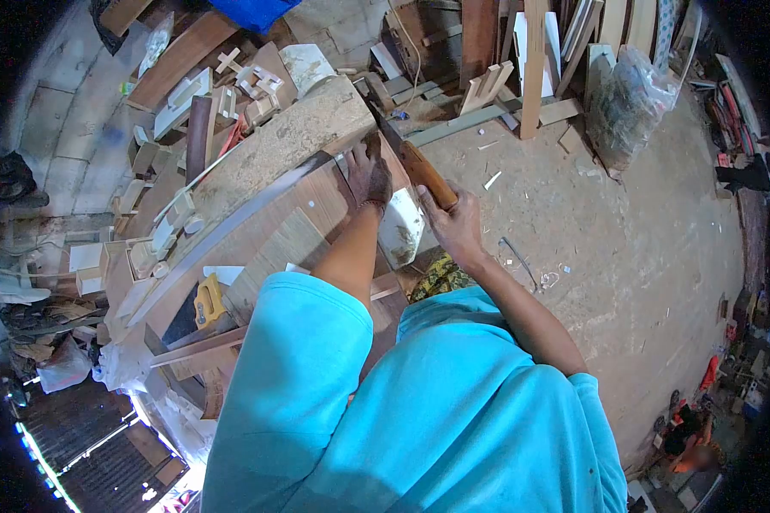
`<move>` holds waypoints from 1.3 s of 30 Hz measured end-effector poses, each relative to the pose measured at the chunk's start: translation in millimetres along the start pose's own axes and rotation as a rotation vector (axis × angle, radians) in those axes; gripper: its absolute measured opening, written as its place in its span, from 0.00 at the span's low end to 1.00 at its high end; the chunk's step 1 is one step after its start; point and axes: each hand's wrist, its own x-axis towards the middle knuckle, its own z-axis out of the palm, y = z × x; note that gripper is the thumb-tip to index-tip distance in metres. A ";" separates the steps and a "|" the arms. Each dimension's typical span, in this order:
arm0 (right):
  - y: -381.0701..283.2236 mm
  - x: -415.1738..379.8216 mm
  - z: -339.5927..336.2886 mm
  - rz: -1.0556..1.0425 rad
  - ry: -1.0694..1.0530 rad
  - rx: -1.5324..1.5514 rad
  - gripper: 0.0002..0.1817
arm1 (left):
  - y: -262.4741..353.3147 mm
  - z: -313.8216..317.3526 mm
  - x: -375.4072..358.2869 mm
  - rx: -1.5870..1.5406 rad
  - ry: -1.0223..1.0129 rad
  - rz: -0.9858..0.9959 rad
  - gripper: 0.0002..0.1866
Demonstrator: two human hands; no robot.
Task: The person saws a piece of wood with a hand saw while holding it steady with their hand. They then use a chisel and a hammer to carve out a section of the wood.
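Note:
My right hand (459, 224) is wrapped round the wooden handle (429, 175) of a long tool with a dark, narrow blade (390, 132), pointing up and left. The blade's far part lies by the end of a thick, rough wooden block (316, 128). My left hand (369, 175) is beside the blade with its fingers bent. It seems to grip a reddish-brown piece of wood (393, 162), mostly hidden by the hand. Under my left forearm lie flat wooden boards (287, 244). A pale, white-topped block (401, 227) stands between my two arms.
A yellow-handled saw (208, 301) lies on the left among boards. Small wooden offcuts (258, 85) are piled beyond the thick block. Planks (532, 73) lean at the back, beside a clear plastic bag (629, 111). Another person (693, 440) is far off at lower right.

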 end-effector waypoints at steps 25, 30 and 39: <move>2.3 -4.7 0.3 0.004 -0.070 -0.086 0.14 | -3.9 9.0 1.2 0.095 0.014 0.035 0.21; -2.4 -6.6 0.5 -0.004 -0.032 -0.033 0.16 | -0.5 -1.6 1.6 0.095 0.004 0.066 0.21; -3.8 -1.8 2.6 0.028 -0.045 -0.085 0.15 | 0.1 -3.8 2.0 0.011 -0.084 -0.035 0.18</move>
